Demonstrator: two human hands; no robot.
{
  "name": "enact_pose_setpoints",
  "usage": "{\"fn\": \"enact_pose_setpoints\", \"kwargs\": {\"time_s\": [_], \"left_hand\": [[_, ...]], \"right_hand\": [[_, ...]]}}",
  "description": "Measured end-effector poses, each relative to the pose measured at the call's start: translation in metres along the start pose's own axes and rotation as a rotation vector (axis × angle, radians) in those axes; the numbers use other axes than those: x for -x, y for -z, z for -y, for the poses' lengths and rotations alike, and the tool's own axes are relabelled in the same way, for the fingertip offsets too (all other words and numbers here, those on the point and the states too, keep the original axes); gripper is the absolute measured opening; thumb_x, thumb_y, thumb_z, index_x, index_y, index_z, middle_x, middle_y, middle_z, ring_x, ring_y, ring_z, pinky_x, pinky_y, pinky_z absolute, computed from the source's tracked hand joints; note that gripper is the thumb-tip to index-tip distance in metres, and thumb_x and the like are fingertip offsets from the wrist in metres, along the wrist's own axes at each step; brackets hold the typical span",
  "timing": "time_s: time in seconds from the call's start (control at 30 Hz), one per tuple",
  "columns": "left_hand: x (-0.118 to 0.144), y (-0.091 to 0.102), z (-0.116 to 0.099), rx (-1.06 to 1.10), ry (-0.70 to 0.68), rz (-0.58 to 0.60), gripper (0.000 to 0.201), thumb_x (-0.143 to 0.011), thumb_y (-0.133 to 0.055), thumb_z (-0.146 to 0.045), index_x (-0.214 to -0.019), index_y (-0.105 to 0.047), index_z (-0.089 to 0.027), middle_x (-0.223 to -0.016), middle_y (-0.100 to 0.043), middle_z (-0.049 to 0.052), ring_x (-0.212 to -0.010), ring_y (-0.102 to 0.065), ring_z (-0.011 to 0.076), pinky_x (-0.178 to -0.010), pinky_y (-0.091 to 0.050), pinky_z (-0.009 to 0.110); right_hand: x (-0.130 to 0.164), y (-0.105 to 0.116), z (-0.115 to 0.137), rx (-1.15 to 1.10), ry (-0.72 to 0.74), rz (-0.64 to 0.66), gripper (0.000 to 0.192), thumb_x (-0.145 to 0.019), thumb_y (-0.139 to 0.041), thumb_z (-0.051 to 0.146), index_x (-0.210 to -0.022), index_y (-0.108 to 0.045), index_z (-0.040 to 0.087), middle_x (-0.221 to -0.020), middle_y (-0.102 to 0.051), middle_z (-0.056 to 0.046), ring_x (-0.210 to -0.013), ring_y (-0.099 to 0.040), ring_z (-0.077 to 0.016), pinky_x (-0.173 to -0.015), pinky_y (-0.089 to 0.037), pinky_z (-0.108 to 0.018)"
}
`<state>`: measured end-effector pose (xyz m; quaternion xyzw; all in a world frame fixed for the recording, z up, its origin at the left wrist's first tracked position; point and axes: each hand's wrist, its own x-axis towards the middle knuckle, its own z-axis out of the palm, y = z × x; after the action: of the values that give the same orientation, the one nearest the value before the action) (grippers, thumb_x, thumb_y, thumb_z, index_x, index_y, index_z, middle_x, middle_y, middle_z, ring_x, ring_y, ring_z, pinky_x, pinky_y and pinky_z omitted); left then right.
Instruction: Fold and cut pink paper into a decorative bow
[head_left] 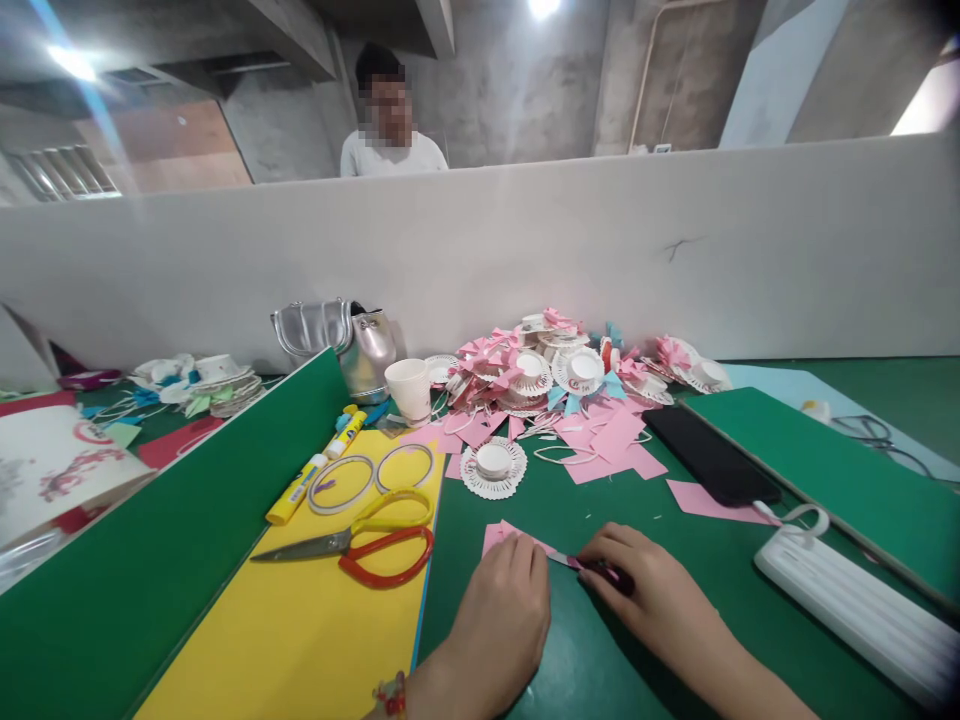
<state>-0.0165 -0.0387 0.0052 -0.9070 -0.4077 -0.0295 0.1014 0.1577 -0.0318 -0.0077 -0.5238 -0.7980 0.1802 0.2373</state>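
Observation:
My left hand (506, 600) is closed, its fingertips pressing a small piece of pink paper (493, 535) onto the green tabletop. Wrapped in the fingers of my right hand (645, 580) is a small knife (616, 577) with a dark red handle. Its thin blade (561, 559) points left and meets the edge of the pink paper by my left fingertips. Just beyond lies a white lace-edged paper disc (493, 466) with a round white piece in its middle. My left fingers hide part of the pink paper.
Scissors (352, 540), tape rolls (341, 485) and glue sticks (296, 490) lie on yellow card (300, 640) at left. Behind are a paper cup (409, 390) and piled paper ornaments (525, 370). A phone (709, 455) and white power bank (855, 610) lie right. A person (394, 150) is beyond the partition.

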Motion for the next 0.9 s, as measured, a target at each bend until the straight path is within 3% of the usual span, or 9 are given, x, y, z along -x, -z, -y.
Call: {"fn": "enact_pose_setpoints", "kwargs": {"time_s": [0.27, 0.5, 0.9], "left_hand": [[0.005, -0.002, -0.006, 0.112, 0.067, -0.018, 0.036, -0.077, -0.047, -0.017, -0.110, -0.050, -0.004, -0.096, -0.057, 0.016, -0.090, -0.051, 0.0291, -0.079, -0.044, 0.041], [0.006, -0.009, -0.005, 0.146, 0.060, -0.113, 0.035, -0.077, -0.046, -0.017, -0.109, -0.049, -0.004, -0.099, -0.057, 0.017, -0.095, -0.050, 0.0290, -0.084, -0.041, 0.042], [0.008, -0.018, -0.003, 0.036, 0.046, -0.203, 0.037, -0.079, -0.046, -0.025, -0.110, -0.051, -0.005, -0.103, -0.057, 0.013, -0.097, -0.049, 0.0262, -0.086, -0.039, 0.036]], "right_hand": [[0.001, -0.009, 0.001, -0.030, 0.024, -0.080, 0.017, -0.081, -0.046, 0.015, -0.074, -0.060, 0.018, -0.072, -0.056, -0.004, -0.066, -0.057, -0.0174, -0.059, -0.047, -0.029], [0.002, -0.003, -0.010, -0.092, 0.077, -0.056, 0.017, -0.082, -0.045, 0.015, -0.074, -0.059, 0.018, -0.073, -0.055, -0.005, -0.068, -0.056, -0.0166, -0.060, -0.047, -0.028], [-0.004, -0.006, -0.009, -0.131, 0.066, -0.027, 0.018, -0.082, -0.044, 0.014, -0.071, -0.058, 0.018, -0.074, -0.055, -0.006, -0.070, -0.055, -0.0175, -0.063, -0.046, -0.028]]}}
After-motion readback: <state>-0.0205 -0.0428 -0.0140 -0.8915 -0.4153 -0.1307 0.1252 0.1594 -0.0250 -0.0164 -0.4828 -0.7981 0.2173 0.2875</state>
